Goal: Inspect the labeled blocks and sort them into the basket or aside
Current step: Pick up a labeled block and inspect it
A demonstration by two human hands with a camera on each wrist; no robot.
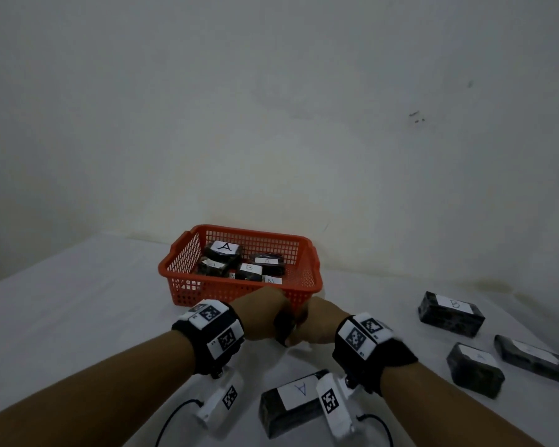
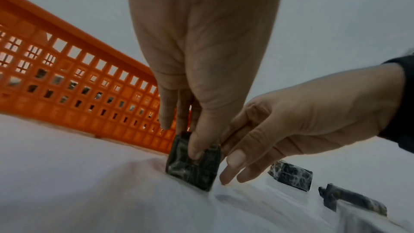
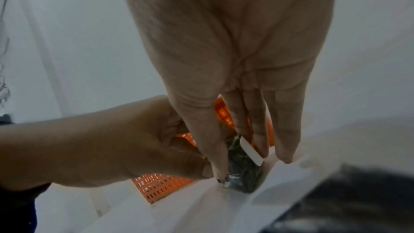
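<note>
While both hands (image 1: 289,321) pinch one block (image 2: 193,163) upright on the white sheet (image 1: 78,317) before the basket (image 1: 181,253): inspecting; next, reading its label, then sorting.

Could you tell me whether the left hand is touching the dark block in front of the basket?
Touching. The left wrist view shows the left hand with its thumb pressed on the dark block.

White sheet (image 1: 78,317) bears orange basket (image 1: 188,253) and dark blocks (image 1: 450,312).

basket (image 1: 188,253) ahead, blocks (image 1: 450,312) right, bare sheet (image 1: 78,301) left
</note>
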